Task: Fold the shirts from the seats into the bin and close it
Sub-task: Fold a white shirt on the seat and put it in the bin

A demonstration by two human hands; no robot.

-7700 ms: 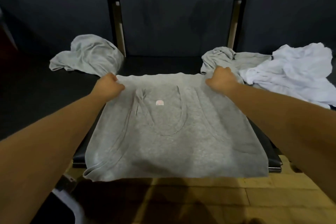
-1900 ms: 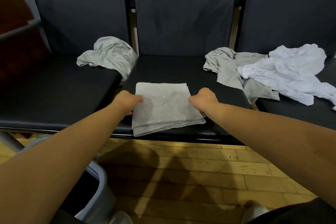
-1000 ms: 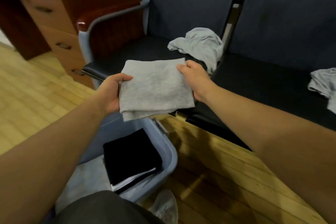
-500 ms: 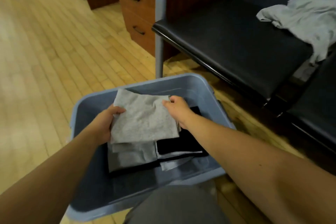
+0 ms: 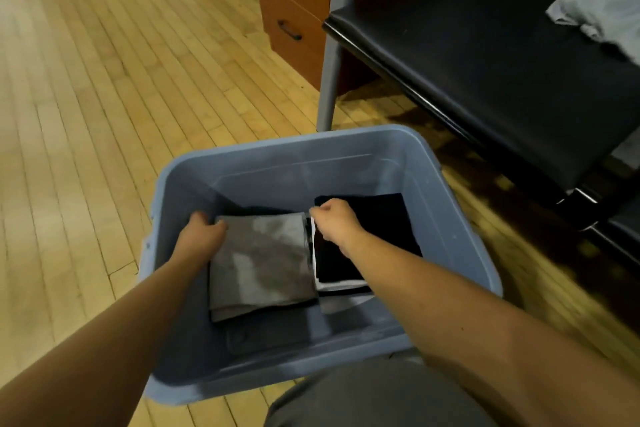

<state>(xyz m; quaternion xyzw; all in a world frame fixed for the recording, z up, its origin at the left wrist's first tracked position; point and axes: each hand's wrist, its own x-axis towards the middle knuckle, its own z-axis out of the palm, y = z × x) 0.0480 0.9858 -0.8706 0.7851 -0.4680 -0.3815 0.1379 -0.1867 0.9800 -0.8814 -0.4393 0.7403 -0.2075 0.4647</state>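
**Entry: grey shirt being set down in the bin; seats not cleared, lid not seen**

Location of work item: folded grey knit shirt (image 5: 263, 260), a flat rectangle, lies inside the blue-grey plastic storage bin (image 5: 284, 170), left half, apparently on top of darker fabric below it. Just beside it on the right is a folded black garment (image 5: 374, 229) with a white layer showing under its near edge.

Hands: left hand (image 5: 202, 239) is at the shirt's left edge, fingers curled around it. Right hand (image 5: 334, 222) is at the far right corner, fingers drawn together and pinching that corner. Neither hand has let go.

Bin stands on the pale wooden plank floor (image 5: 86, 97), in front of the black padded seat (image 5: 485, 73).

Progress, judged:
- Done: at least two stacks in the bin; this shirt is folded and placed or nearly so.
- Left: release it. One crumpled pale grey shirt (image 5: 599, 15) lies unfolded on the seat at the frame edge; whether more wait beyond it cannot be told.
- Closing is not started: bin open, no lid in view.

Estimate: mid-task, not near the end.
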